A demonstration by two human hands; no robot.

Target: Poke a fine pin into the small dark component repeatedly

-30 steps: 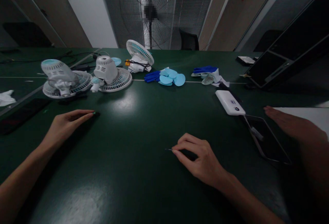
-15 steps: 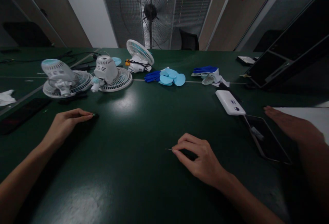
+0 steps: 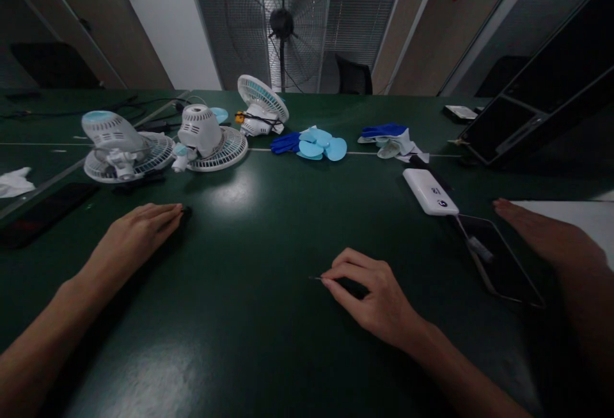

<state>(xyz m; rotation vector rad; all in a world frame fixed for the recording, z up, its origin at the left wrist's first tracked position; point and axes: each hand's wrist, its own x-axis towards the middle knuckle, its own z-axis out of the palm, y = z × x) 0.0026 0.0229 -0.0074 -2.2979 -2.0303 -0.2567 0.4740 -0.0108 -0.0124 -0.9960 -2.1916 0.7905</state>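
Note:
My left hand [image 3: 141, 232] rests low over the left of the dark green table [image 3: 259, 341], palm down. Its fingers are pressed together, with a small dark thing [image 3: 187, 211] at their tips, too small to name. My right hand [image 3: 371, 290] lies near the middle right, thumb and forefinger pinched on a thin needle-like metal piece [image 3: 314, 278] that points left. Beyond my left hand stand two white desk fans [image 3: 199, 130] resting on their grilles, and a black flat slab [image 3: 48, 213] lies to its left.
Another white fan [image 3: 261, 111], light-blue fan blades [image 3: 322, 144] and blue-and-white gloves [image 3: 388, 137] line the far side. A white power bank [image 3: 429, 192] and a phone [image 3: 503, 264] lie right. Another person's hand [image 3: 551, 232] rests beside white paper [image 3: 585, 220].
My left hand has moved slightly right and turned more palm down, its fingers closing together over the small thing. The right hand with the needle-like piece has stayed put.

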